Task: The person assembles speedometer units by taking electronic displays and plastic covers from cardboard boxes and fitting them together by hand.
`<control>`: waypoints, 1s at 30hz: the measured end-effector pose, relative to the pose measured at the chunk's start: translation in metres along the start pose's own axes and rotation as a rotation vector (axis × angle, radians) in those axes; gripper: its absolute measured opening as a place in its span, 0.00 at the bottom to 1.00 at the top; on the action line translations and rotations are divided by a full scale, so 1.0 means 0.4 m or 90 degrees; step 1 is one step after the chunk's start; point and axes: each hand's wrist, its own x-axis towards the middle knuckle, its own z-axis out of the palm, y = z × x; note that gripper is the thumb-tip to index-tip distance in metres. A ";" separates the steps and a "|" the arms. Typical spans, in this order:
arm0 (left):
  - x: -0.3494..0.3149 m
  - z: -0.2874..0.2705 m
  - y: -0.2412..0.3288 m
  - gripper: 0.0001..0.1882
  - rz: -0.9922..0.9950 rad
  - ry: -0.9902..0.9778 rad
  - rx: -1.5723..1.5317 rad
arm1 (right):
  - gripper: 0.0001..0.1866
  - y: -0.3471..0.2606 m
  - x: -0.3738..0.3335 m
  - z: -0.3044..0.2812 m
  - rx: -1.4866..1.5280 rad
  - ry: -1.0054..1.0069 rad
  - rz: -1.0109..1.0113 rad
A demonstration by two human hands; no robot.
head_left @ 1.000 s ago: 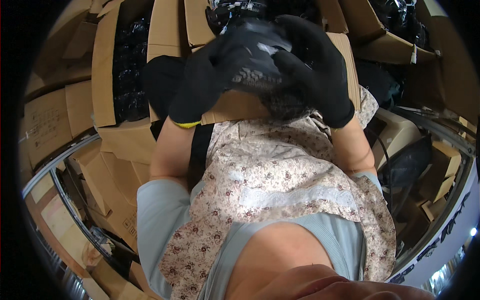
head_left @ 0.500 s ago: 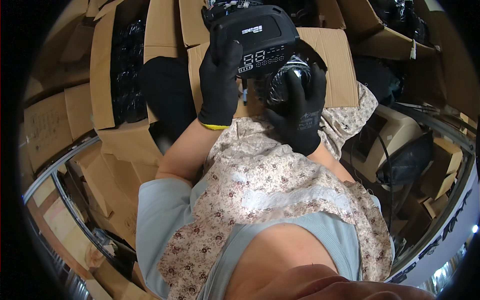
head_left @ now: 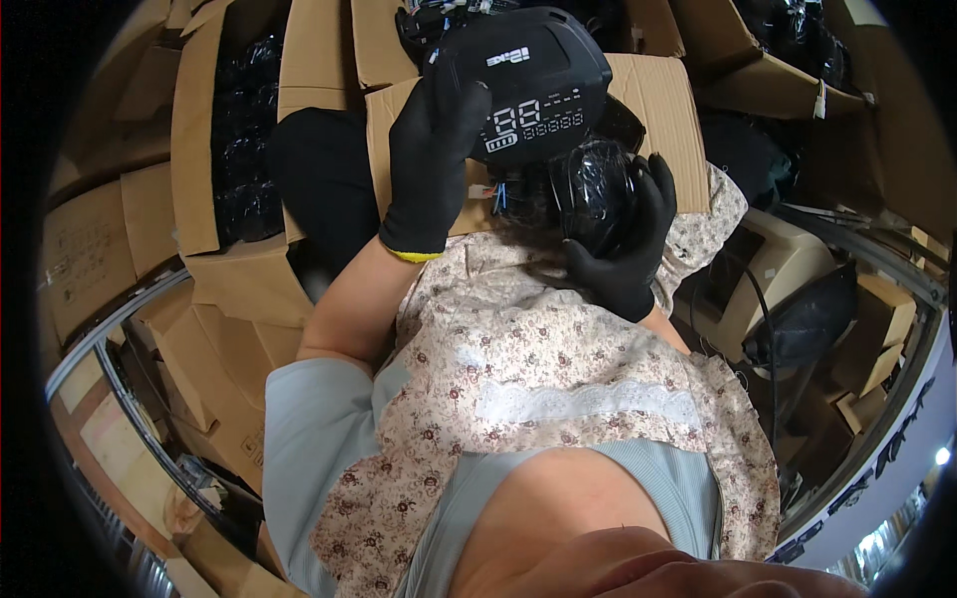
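My left hand (head_left: 431, 174), in a black glove with a yellow cuff edge, grips the left side of a black instrument display unit (head_left: 553, 80). The unit's face, with pale digit segments and a battery symbol, is turned up towards me. My right hand (head_left: 633, 254), also in a black glove, curls round the right and lower side of a black part wrapped in shiny clear film (head_left: 595, 194). This wrapped part sits just below the unit. Thin coloured wires (head_left: 500, 194) with a pale connector hang between the two. What lies beneath them is partly hidden.
A cardboard flap (head_left: 663, 120) lies beneath my hands. On the left an open carton (head_left: 196, 149) holds black film-wrapped parts (head_left: 249, 149); another carton (head_left: 758, 80) stands at the upper right. A beige moulded case (head_left: 788, 254) is on the right beside a metal frame rail (head_left: 877, 254).
My right hand has shifted from the top of the wrapped part to its right and lower side, exposing more of it. The display unit has tilted and moved slightly right.
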 end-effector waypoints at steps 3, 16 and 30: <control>-0.005 -0.001 0.006 0.21 0.005 -0.034 0.008 | 0.50 0.015 -0.016 0.017 -0.032 0.020 -0.046; -0.034 -0.001 -0.043 0.16 0.075 0.034 0.196 | 0.50 -0.007 0.015 0.002 -0.147 -0.018 -0.012; -0.040 0.019 0.017 0.18 0.094 -0.068 0.242 | 0.44 -0.087 0.191 0.022 -0.174 -0.004 -0.273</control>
